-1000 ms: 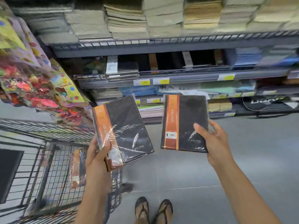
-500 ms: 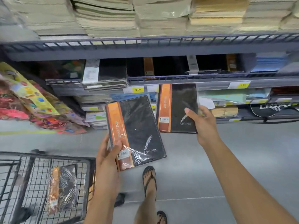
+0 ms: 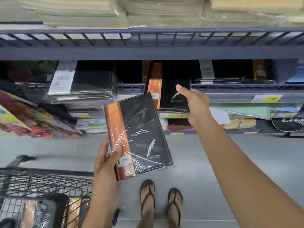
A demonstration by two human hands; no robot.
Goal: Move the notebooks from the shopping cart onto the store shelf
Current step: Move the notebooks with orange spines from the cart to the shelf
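My left hand (image 3: 107, 163) grips a shrink-wrapped black notebook with an orange spine band (image 3: 141, 134) at its lower left edge, held low in front of the shelves. My right hand (image 3: 195, 104) holds a second, matching notebook (image 3: 171, 91) by its lower right corner, its top reaching into the dark middle shelf (image 3: 238, 87) beside similar black notebooks. At the bottom left stands the wire shopping cart (image 3: 49, 181), with another wrapped notebook (image 3: 32, 213) lying inside.
Stacks of pale paper pads fill the top shelf (image 3: 148, 51). A pile of black notebooks (image 3: 85, 84) sits left on the middle shelf. Colourful packets (image 3: 24, 120) hang at the left. Lower shelves hold mixed stationery. My sandalled feet (image 3: 161, 199) stand on grey floor.
I have stepped closer to the shelves. My right hand has carried its notebook up and forward to the middle shelf. The left hand's notebook has stayed low, and the cart has dropped toward the bottom left.
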